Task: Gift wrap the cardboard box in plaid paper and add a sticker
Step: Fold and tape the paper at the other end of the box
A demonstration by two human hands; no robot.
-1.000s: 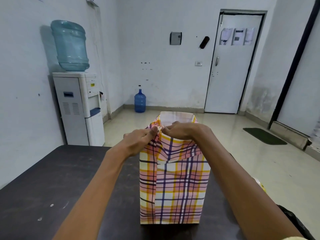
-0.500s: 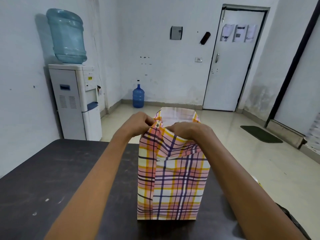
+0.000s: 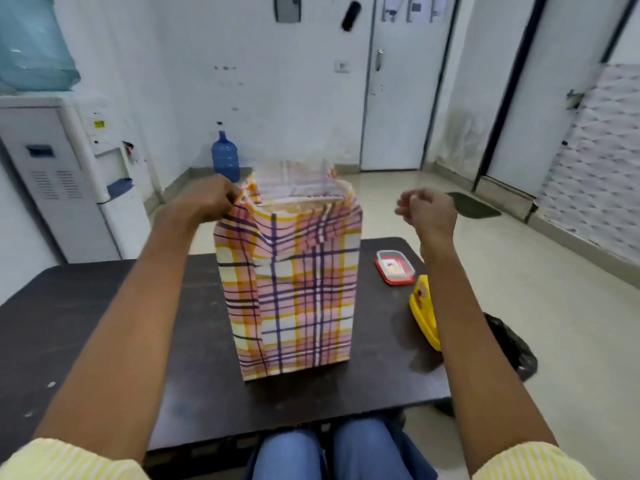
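The cardboard box (image 3: pixel 301 206), sheathed in plaid paper (image 3: pixel 294 299), is seen upright at the middle of the dark tabletop (image 3: pixel 86 306). The paper's upper left corner is pinched by the left hand (image 3: pixel 207 199), its fingers clamped on it. The right hand (image 3: pixel 427 209) is held in the air, apart from the box, fingers curled together on nothing visible.

One tall pink-and-yellow plaid-papered box (image 3: pixel 294 289); two hands, left hand (image 3: pixel 207 199) and right hand (image 3: pixel 427 211); one red-lidded clear plastic tub (image 3: pixel 394 266); one yellow plastic object (image 3: pixel 422 313); two blue water jugs (image 3: pixel 31 46) (image 3: pixel 225 157).
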